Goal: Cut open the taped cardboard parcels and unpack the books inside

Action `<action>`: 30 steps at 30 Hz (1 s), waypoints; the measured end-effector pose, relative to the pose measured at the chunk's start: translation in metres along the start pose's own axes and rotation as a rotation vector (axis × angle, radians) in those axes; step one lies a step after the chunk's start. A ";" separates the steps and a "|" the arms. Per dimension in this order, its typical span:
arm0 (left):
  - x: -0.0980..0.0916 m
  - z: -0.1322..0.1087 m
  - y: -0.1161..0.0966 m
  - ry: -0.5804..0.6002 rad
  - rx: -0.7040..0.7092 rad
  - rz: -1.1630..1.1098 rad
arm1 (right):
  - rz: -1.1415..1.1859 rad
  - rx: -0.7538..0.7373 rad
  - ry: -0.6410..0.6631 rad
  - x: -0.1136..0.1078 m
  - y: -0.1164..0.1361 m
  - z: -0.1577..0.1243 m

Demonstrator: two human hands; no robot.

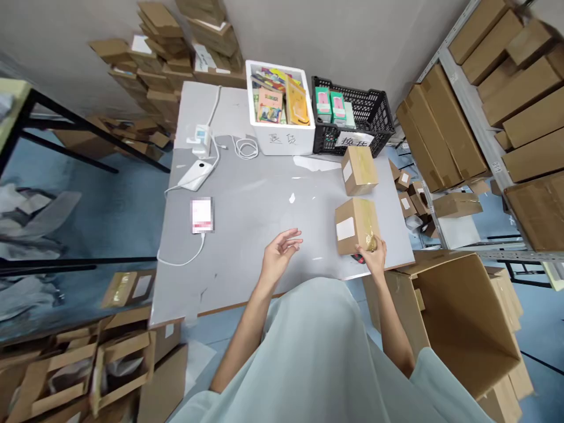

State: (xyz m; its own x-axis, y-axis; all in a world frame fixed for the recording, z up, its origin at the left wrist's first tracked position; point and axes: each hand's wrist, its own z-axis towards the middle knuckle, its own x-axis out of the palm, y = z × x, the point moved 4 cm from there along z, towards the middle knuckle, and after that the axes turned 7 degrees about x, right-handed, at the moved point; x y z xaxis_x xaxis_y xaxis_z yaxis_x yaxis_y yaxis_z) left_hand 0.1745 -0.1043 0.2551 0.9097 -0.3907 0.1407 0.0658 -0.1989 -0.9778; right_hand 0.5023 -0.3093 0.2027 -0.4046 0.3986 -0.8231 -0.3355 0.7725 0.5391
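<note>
The nearer carton (358,222) is being pinched at its corner by the right hand (374,256), seemingly for steadiness, as the left hand (281,249) is being spread loosely left of the carton.

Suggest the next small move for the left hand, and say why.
I'd probably bring the left hand across to steady the nearer box on its side with the white label. The left hand looks empty above the table, while only the right hand is at the box, by its near edge.
</note>
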 end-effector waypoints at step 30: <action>-0.132 -0.038 0.168 -0.041 -0.321 0.250 | 0.005 -0.042 0.671 0.117 0.015 -0.090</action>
State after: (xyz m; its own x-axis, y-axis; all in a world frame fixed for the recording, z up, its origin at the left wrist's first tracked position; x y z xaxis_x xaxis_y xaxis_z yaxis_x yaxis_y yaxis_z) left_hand 0.0496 -0.1200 0.0781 0.8976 -0.4276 -0.1075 -0.2843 -0.3751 -0.8823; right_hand 0.3736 -0.2952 0.1301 -0.8429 -0.0021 -0.5380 -0.3593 0.7464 0.5601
